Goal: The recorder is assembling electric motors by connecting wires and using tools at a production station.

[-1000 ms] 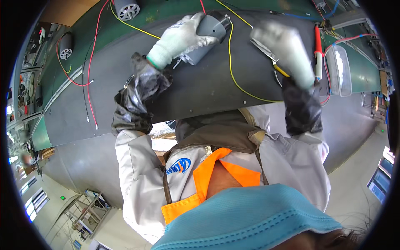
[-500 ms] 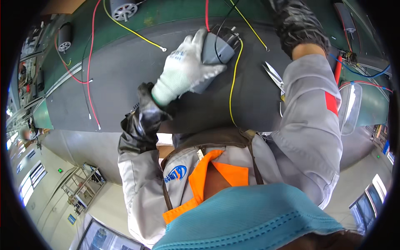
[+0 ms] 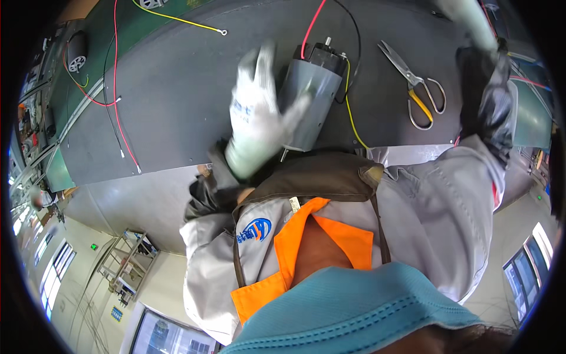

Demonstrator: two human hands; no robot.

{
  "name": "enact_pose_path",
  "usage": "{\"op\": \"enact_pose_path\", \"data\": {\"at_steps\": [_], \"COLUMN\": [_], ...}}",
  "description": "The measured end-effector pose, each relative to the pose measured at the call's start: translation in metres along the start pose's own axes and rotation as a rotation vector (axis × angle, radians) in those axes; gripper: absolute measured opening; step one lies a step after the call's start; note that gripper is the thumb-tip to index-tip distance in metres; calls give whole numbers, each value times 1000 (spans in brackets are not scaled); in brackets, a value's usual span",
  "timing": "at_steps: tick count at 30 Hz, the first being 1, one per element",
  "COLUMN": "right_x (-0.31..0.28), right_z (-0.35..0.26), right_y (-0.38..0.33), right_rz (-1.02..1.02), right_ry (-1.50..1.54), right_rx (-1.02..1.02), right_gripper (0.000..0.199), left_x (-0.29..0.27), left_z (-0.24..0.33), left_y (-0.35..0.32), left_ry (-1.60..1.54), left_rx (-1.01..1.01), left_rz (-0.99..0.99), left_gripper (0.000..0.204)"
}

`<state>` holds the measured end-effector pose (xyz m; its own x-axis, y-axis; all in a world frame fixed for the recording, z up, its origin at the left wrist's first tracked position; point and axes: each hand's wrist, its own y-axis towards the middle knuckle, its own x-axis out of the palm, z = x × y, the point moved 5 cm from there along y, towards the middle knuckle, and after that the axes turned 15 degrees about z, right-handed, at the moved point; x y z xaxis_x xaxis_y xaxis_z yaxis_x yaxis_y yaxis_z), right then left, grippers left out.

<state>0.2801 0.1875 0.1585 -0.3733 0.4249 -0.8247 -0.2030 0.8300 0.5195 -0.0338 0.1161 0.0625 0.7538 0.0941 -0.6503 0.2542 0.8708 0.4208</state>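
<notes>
One white-gloved left hand (image 3: 257, 112) is open with fingers spread, in the upper half of the frame, a little left of middle. Its thumb overlaps a grey cylindrical motor (image 3: 315, 100) at upper centre; whether they touch cannot be told. A red wire (image 3: 312, 22) rises from the motor's top end, a yellow wire (image 3: 349, 109) trails down its right side, and a black wire (image 3: 359, 41) curves nearby. Yellow-handled scissors (image 3: 415, 80) lie at upper right on the dark bench top (image 3: 194, 106). Blurred and cut off at the upper right edge, the right hand's (image 3: 476, 22) grip cannot be made out.
</notes>
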Motion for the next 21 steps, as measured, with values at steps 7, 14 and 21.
{"op": "enact_pose_path", "data": {"at_steps": [7,14,21], "right_x": [57,29,54], "right_z": [-96,-76,-59], "right_y": [-90,-169,-106], "right_rz": [-128,-342,-48], "right_ry": [-188,55,490], "right_rx": [-349,296,709], "right_gripper": [55,41,59], "left_x": [25,13,-4], "left_z": [55,38,27], "left_y": [62,71,44], "left_ry": [-160,325,236], "left_rx": [946,1122,953], "left_rz": [-337,-373,-401], "left_gripper": [43,54,73]}}
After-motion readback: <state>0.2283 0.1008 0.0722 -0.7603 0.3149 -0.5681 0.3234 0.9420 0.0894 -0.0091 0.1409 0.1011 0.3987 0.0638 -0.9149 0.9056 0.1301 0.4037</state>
